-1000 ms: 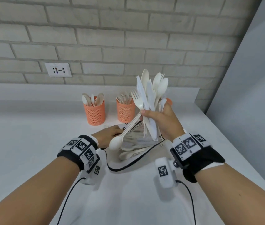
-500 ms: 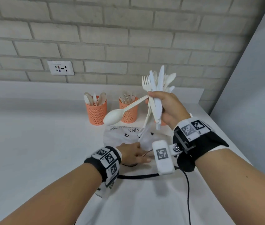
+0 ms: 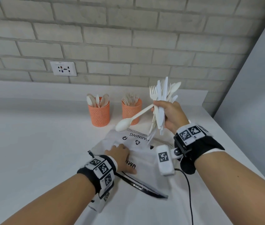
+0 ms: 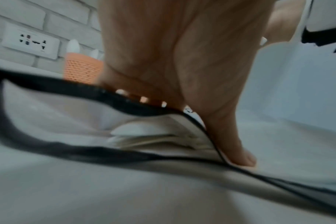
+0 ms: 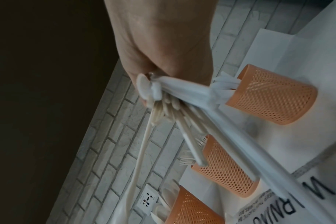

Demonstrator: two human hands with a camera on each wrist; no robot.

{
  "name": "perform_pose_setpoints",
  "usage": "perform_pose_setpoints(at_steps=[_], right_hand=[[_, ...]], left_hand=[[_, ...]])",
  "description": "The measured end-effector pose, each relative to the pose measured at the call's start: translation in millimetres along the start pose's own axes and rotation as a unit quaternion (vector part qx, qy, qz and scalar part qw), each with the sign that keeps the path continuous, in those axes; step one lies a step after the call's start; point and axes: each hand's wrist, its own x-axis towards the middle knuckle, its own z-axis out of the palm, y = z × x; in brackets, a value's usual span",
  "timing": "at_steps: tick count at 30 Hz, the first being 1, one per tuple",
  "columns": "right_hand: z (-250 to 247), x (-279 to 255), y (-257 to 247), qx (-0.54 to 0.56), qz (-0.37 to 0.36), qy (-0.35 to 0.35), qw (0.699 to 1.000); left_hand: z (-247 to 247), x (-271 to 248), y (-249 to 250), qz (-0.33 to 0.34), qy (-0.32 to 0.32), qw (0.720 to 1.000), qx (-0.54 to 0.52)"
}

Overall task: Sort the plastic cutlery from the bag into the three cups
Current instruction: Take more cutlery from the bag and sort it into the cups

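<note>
My right hand (image 3: 169,114) grips a bundle of white plastic cutlery (image 3: 161,98) above the far end of the bag, with forks, knives and spoons mixed. One spoon (image 3: 123,125) sticks out of the bundle down to the left. In the right wrist view the handles (image 5: 182,109) fan out from the fist. My left hand (image 3: 120,155) lies on the white printed bag (image 3: 138,143), thumb (image 4: 240,151) pressing its black-rimmed edge. More cutlery (image 4: 153,136) shows inside the bag's mouth. Orange mesh cups hold spoons (image 3: 98,113), forks (image 3: 131,111) and knives (image 5: 272,97).
The cups stand in a row near the brick wall, which carries a socket (image 3: 63,68). A grey panel (image 3: 258,78) closes the counter (image 3: 31,151) on the right. The knife cup is hidden behind my right hand in the head view. A black cable (image 3: 188,184) trails from the right wrist.
My right hand has lifted the bundle, with the spoon sticking out, up from the bag. My left hand has left the spoon's bowl and drawn back towards me onto the bag.
</note>
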Motion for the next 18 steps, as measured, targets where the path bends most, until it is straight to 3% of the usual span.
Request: perform_pose_setpoints(at_steps=[6,8,10,11,12,13,15,17,18], right_hand=[[6,-5,1,0.016,-0.021,0.003,1.0],[9,-4,1,0.037,-0.023,0.01,0.999],[11,-2,3,0.055,-0.031,0.01,0.998],[12,-2,5,0.059,-0.031,0.003,0.998],[14,-3,8,0.062,-0.03,-0.01,0.998],[17,-3,11,0.064,-0.029,-0.026,0.997],[22,-6,16,0.065,-0.024,-0.061,0.996],[28,-8,21,0.058,-0.016,-0.093,0.994],[30,-8,24,0.05,-0.013,-0.105,0.993]], left_hand=[[-16,-2,-4,-0.05,-0.036,0.998,0.002],[-36,-7,4,-0.033,0.021,0.999,-0.016],[-56,-9,11,0.014,0.113,0.983,-0.145],[-66,-11,15,0.038,0.164,0.955,-0.246],[-73,-12,18,0.054,0.212,0.909,-0.354],[-78,-9,20,0.059,0.247,0.848,-0.465],[-84,-1,20,0.034,0.274,0.698,-0.661],[-91,5,13,0.011,0.279,0.56,-0.78],[-95,5,11,0.01,0.281,0.508,-0.814]])
